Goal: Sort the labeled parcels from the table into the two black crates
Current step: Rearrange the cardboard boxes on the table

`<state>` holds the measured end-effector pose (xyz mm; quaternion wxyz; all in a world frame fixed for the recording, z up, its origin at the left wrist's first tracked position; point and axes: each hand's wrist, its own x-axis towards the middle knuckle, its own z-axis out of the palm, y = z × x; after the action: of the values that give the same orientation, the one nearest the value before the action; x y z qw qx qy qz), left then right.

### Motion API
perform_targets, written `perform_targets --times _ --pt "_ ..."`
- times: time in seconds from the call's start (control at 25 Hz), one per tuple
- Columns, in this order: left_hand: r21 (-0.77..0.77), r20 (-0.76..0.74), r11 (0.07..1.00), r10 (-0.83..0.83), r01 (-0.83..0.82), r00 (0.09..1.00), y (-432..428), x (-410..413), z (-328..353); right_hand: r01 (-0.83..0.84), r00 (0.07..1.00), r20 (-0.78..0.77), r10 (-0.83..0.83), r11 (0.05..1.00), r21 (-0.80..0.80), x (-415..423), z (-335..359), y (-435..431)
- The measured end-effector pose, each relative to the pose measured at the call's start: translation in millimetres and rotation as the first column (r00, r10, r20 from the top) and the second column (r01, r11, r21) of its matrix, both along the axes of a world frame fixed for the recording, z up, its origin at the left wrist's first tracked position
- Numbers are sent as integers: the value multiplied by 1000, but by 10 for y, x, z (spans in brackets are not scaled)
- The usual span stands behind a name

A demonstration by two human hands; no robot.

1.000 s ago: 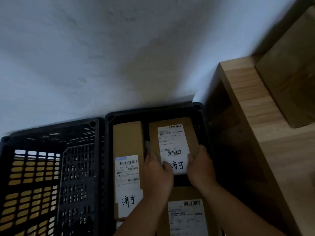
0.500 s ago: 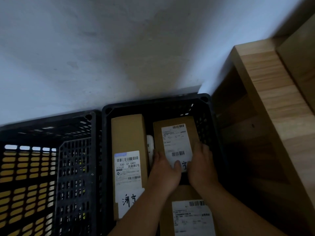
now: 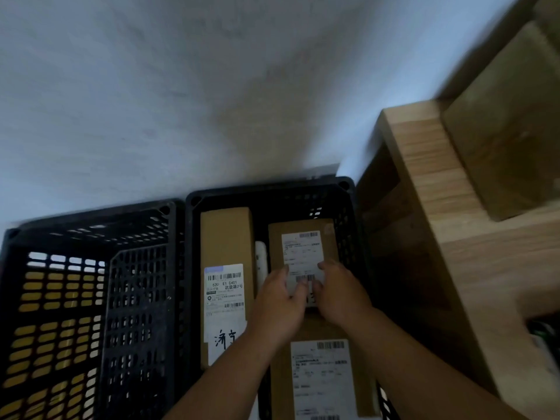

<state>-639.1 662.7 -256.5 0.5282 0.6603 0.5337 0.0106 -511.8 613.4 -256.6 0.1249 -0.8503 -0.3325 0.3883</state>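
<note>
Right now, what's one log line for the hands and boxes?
left hand, right hand: on small labeled parcel, grip unclear | location: in right black crate, beside long labeled parcel
</note>
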Motion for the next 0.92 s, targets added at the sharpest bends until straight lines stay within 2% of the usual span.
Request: perform_targets --times 0.16,0.28,0.4,0.48,0.72,0.92 --pt "15 -26 1000 -10 10 1000 -209 -250 729 -40 997 74 22 968 248 -33 776 -354" --pt "0 -20 1000 -1 1 1000 -414 -426 1388 -17 999 32 8 950 310 -66 1469 -750" --pt "37 -6 999 -23 23 1000 -599 -544 1952 94 994 18 -109 920 379 -74 2112 -1254" --pt "69 15 994 -83 82 996 -722 -501 2270 218 967 26 -253 878 425 14 2517 -1642" --pt "261 198 938 -282 227 939 -1385 313 2975 362 862 93 -499 732 577 484 3389 -2695" --pt "313 289 866 -478 390 829 -2226 1241 3391 476 761 79 -644 636 608 1069 3702 -3606"
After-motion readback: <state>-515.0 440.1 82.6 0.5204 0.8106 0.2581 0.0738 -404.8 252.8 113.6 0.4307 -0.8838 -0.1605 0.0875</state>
